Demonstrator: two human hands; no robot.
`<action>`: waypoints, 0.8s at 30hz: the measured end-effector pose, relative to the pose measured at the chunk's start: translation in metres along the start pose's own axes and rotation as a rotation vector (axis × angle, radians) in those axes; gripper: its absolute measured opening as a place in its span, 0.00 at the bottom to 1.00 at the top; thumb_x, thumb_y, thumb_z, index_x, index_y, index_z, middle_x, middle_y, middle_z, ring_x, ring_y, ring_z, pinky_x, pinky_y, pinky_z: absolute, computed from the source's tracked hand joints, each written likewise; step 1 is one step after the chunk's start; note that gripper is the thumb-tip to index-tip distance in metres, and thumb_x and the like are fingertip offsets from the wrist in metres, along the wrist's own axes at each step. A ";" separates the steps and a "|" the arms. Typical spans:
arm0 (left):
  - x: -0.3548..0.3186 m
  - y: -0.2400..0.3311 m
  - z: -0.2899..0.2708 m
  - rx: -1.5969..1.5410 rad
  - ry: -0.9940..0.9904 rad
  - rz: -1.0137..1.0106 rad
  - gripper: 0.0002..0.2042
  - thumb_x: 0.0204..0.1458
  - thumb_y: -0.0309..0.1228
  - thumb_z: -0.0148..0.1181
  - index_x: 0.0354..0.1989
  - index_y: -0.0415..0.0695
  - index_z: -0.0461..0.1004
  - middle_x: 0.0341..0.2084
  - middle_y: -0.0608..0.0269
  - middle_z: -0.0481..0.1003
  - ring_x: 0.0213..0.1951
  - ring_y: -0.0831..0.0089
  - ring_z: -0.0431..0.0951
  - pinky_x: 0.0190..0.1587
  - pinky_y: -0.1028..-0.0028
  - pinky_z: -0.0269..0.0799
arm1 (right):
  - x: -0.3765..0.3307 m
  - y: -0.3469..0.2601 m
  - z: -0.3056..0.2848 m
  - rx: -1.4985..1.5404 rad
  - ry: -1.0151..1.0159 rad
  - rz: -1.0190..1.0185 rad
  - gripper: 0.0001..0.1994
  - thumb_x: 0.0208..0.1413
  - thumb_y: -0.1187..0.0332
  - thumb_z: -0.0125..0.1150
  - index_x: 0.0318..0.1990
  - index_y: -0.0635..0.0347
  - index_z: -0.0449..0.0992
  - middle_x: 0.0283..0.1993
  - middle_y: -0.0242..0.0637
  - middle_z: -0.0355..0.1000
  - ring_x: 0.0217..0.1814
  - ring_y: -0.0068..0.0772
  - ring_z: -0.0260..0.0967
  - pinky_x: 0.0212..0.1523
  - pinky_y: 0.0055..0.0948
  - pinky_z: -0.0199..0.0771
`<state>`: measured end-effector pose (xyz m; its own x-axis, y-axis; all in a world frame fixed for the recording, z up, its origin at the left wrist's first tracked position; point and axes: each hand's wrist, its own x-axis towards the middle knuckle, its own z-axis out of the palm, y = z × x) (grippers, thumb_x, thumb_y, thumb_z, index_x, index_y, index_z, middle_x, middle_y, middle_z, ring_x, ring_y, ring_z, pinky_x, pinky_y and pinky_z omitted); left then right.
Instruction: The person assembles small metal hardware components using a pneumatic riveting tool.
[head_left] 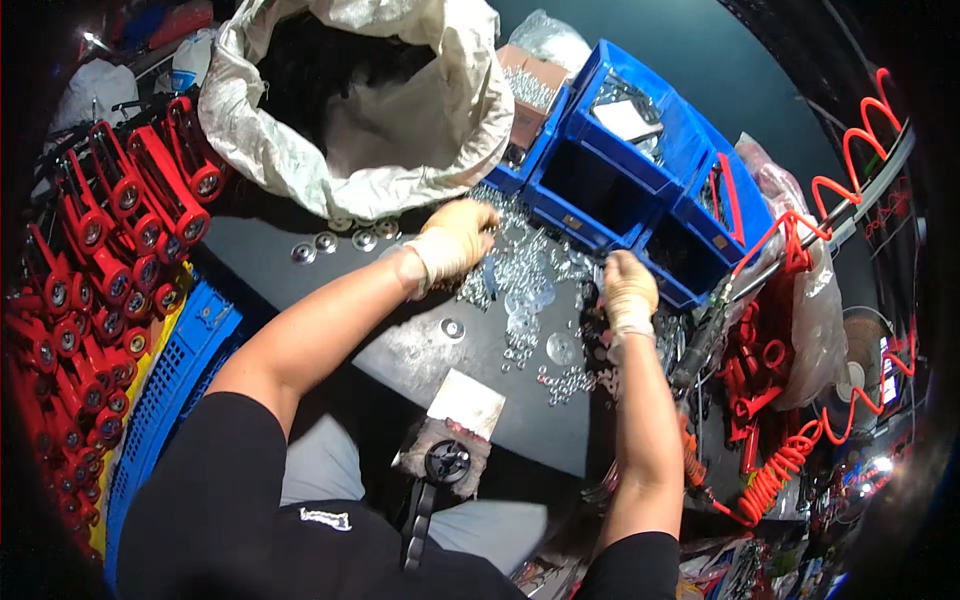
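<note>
- Sorting through the loose heap of small silver metal washers and nuts (520, 285) is the work in hand; the heap lies spread on the dark round tabletop (420, 350), between the two hands and just in front of the blue plastic storage bins (640, 170).
- The gloved left hand (455, 240) rests on the far-left edge of the heap, fingers curled down into the parts; whether it grips a piece cannot be told.
- The gloved right hand (628, 290) is closed loosely at the heap's right edge, apparently pinching small parts; the item itself is hidden.
- Judgement: pick with the fingertips, and keep parts away from the table edge, where they could roll off.
- Surroundings: an open pale woven sack (360, 110) stands behind the heap; red metal brackets with round rollers (120, 220) are stacked at left; a coiled orange air hose (790, 460) hangs at right.
</note>
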<state>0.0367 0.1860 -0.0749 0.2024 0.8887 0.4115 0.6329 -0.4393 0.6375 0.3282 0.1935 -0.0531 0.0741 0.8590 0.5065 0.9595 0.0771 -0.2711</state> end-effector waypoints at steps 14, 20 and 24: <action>-0.195 0.100 -0.044 -0.635 -0.406 0.413 0.17 0.56 0.40 0.52 0.42 0.36 0.72 0.33 0.54 0.74 0.38 0.54 0.76 0.47 0.62 0.69 | -0.189 -0.089 -0.125 1.156 -0.384 0.361 0.14 0.55 0.73 0.57 0.49 0.64 0.71 0.39 0.32 0.72 0.37 0.19 0.68 0.40 0.20 0.71; -0.204 0.105 -0.017 -0.328 -0.331 0.541 0.14 0.50 0.37 0.55 0.41 0.42 0.71 0.39 0.56 0.74 0.44 0.55 0.72 0.48 0.61 0.65 | -0.200 -0.099 -0.153 1.026 -0.345 0.198 0.15 0.55 0.79 0.53 0.51 0.65 0.72 0.44 0.34 0.73 0.46 0.21 0.68 0.48 0.20 0.68; -0.201 0.100 -0.014 -0.494 -0.087 0.551 0.17 0.52 0.40 0.51 0.43 0.40 0.70 0.36 0.58 0.74 0.37 0.57 0.72 0.42 0.63 0.62 | -0.194 -0.107 -0.164 0.993 -0.505 -0.120 0.22 0.50 0.79 0.56 0.56 0.62 0.67 0.41 0.43 0.74 0.42 0.32 0.73 0.45 0.28 0.70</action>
<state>0.0485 -0.0382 -0.0849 0.4645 0.5204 0.7165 0.0168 -0.8141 0.5805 0.2557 -0.0639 0.0120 -0.3395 0.9083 0.2444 0.2938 0.3493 -0.8898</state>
